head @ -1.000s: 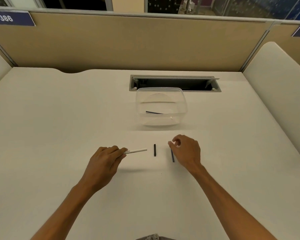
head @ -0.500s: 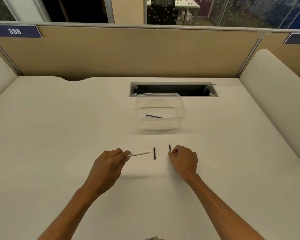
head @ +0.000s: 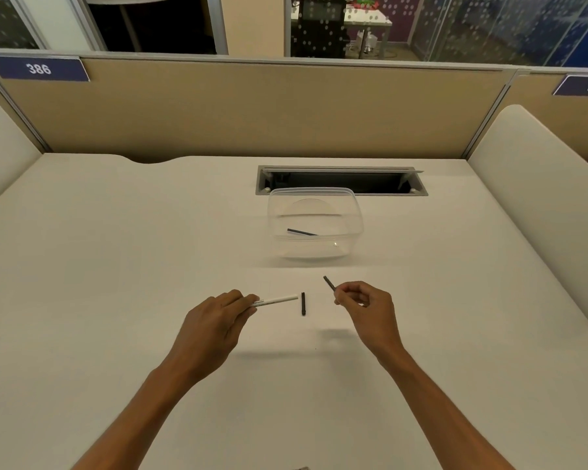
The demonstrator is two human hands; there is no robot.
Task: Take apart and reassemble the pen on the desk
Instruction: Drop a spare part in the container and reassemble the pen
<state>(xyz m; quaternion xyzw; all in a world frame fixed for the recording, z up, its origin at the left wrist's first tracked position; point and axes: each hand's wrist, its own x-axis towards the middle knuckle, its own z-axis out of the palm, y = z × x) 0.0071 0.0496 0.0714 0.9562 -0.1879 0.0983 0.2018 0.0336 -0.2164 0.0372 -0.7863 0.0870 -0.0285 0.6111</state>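
Left hand pinching the white pen barrel at one end, open end pointing toward the short black piece lying on the desk. Right hand pinching a thin dark rod, probably the refill, just right of that black piece and raised off the surface. Likely very light, stiff and smooth, so prone to slipping or rolling; best gripped by fingertips near the middle, with the rod fed gently to avoid bending. Beyond the black piece, a clear plastic tub holding another dark strip. Plain, flat, pale desk, good for spotting small parts. Farther back, a cable slot, then a tan divider and a glass-walled office.
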